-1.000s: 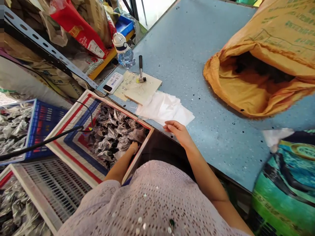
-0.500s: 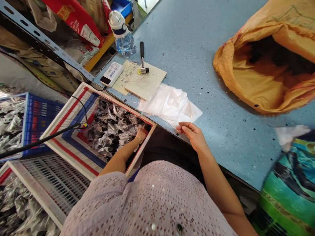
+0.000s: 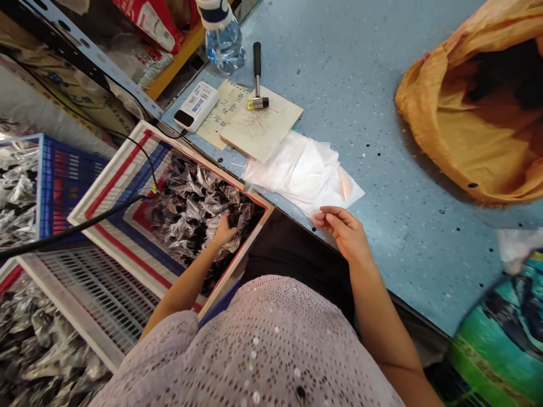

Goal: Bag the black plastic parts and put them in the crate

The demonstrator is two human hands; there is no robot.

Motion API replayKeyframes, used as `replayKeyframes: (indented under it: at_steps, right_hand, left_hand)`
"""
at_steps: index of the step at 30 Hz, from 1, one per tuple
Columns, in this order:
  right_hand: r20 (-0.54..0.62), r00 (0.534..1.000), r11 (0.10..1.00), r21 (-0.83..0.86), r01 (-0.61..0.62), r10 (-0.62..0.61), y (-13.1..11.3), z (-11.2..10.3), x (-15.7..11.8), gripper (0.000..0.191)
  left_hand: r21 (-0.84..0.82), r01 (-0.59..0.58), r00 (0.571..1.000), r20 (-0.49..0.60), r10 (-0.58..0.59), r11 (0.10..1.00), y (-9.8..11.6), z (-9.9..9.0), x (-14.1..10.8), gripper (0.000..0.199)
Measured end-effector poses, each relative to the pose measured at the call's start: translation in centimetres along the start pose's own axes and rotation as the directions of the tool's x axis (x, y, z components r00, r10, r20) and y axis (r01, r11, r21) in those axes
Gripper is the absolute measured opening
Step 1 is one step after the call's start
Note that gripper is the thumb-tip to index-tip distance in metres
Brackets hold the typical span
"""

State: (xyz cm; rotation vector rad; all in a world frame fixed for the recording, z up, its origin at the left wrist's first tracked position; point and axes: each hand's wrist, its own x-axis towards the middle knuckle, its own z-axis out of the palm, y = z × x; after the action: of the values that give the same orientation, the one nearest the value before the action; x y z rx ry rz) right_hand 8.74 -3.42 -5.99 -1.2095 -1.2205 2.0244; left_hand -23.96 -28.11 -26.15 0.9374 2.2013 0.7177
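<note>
My left hand (image 3: 224, 229) reaches into a striped plastic crate (image 3: 108, 240), over a pile of dark pieces in clear plastic bags (image 3: 190, 198). Its thumb stands apart from the fingers, whose tips are partly lost among the bags; nothing shows lifted in it. At the table's near edge, my right hand (image 3: 345, 232) has its fingers curled and the thumb pressed against them, with nothing visible in between. Just beyond its fingertips lies a loose stack of thin white plastic bags (image 3: 301, 169).
A hammer (image 3: 257, 79) rests on a board (image 3: 271, 124) beside a white device (image 3: 197, 107) and a water bottle (image 3: 224, 45). An orange woven sack (image 3: 424, 135) gapes at right, above a green bag (image 3: 500, 339). A black cable (image 3: 85, 226) crosses the crate; a blue crate (image 3: 70, 192) stands left.
My left hand has drawn back from the crate's far right corner toward the middle of the pile, its thumb now apart. The right hand keeps its pose. The view has shifted slightly.
</note>
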Motion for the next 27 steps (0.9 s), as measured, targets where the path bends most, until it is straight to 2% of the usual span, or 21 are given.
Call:
replayKeyframes:
  at_steps: [4, 6, 8, 10, 14, 19, 22, 24, 27]
  right_hand:
    - [0.002, 1.0, 0.999, -0.025, 0.021, -0.021, 0.0, 0.0, 0.0, 0.027]
    - [0.002, 0.999, 0.998, -0.05, 0.034, -0.034, 0.1, 0.0, -0.1, 0.027]
    - [-0.001, 0.999, 0.996, -0.072, 0.049, -0.049, 0.2, 0.0, -0.1, 0.027]
    - [-0.007, 0.998, 0.995, -0.086, 0.058, -0.059, 0.2, 0.0, -0.2, 0.027]
    - [-0.017, 0.998, 0.995, -0.086, 0.058, -0.059, 0.2, 0.2, -0.3, 0.027]
    - [-0.018, 0.998, 0.994, -0.095, 0.056, -0.058, 0.1, 0.3, -0.2, 0.027]
    - [-0.013, 0.998, 0.993, -0.101, 0.055, -0.057, 0.2, 0.3, -0.1, 0.026]
    - [-0.005, 0.998, 0.994, -0.09, 0.063, -0.064, 0.4, 0.3, 0.1, 0.026]
    - [-0.006, 0.997, 0.994, -0.077, 0.08, -0.081, 0.8, 0.2, 0.3, 0.028]
  left_hand:
    - [-0.091, -0.013, 0.983, -0.183, -0.004, 0.996, 2.0, 0.4, 0.9, 0.093]
    - [-0.117, -0.102, 0.963, -0.259, 0.069, 0.988, 3.5, 0.3, 1.8, 0.099]
    - [-0.098, -0.207, 0.94, -0.297, 0.17, 0.973, 5.0, 0.0, 2.6, 0.092]
    - [-0.044, -0.25, 0.93, -0.288, 0.228, 0.967, 6.1, -0.2, 3.1, 0.075]
    - [0.023, -0.194, 0.942, -0.274, 0.193, 0.981, 7.0, 0.2, 3.6, 0.044]
    - [0.06, -0.151, 0.94, -0.299, 0.162, 0.987, 6.3, 0.3, 4.1, 0.028]
    - [0.114, -0.125, 0.957, -0.247, 0.15, 0.986, 5.8, 0.4, 4.7, 0.016]
    - [0.148, -0.112, 0.976, -0.168, 0.137, 0.983, 5.7, 1.5, 5.1, 0.011]
    - [0.212, -0.085, 0.995, -0.041, 0.096, 0.974, 6.0, 4.8, 5.3, 0.009]
